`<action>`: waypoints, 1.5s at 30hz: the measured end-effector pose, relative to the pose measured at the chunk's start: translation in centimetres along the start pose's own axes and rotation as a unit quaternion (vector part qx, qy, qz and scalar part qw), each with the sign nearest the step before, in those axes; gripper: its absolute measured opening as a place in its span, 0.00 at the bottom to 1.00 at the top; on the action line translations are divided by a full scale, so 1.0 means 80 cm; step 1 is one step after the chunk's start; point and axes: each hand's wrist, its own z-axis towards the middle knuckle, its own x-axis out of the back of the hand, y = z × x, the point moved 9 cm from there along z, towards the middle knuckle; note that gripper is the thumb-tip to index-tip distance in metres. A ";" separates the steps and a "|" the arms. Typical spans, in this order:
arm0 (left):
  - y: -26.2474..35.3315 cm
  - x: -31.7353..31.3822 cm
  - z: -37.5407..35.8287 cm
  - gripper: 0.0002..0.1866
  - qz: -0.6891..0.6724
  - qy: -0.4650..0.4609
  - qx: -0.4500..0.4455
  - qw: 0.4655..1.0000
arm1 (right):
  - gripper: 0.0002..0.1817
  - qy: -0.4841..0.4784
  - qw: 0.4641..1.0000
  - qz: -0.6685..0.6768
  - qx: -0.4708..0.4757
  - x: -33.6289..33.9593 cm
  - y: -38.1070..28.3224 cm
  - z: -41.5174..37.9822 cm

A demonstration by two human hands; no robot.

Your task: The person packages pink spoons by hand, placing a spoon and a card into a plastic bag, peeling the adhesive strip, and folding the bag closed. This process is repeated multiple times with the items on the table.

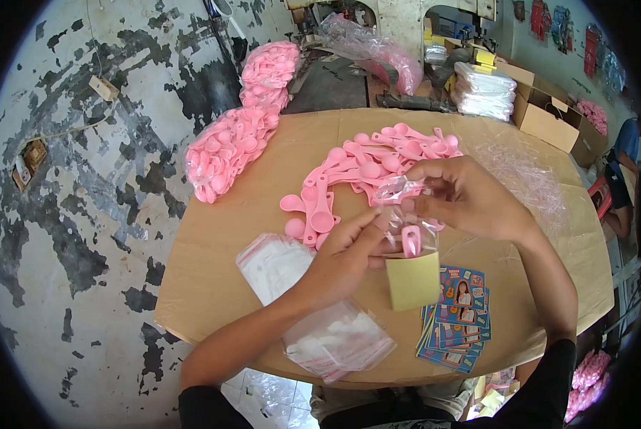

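Observation:
My left hand (343, 259) holds a small clear plastic bag (429, 236) upright over the table, thumb and fingers closed on its side. Inside it show the pink handle of a measuring spoon (410, 242) and a plain yellowish card (414, 283). At the top of the bag, my right hand (471, 196) pinches the clear film between thumb and fingers. Just beyond both hands lies a curved heap of pink measuring spoons (370, 169). Below my left hand are stacks of clear bags (338, 339). Printed blue cards (463, 314) lie fanned near my right forearm.
Filled bags of pink spoons (231, 146) stand at the table's left edge. Thin clear plastic strips (524, 179) are heaped at the right. Behind the brown-covered table (213, 286) are stacked plastic packs (483, 89) and a cardboard box (546, 118). Another person (624, 154) sits at far right.

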 end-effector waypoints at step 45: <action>-0.009 0.038 0.017 0.25 0.004 0.064 -0.043 0.997 | 0.03 0.049 0.997 0.057 0.003 0.158 0.101 -0.044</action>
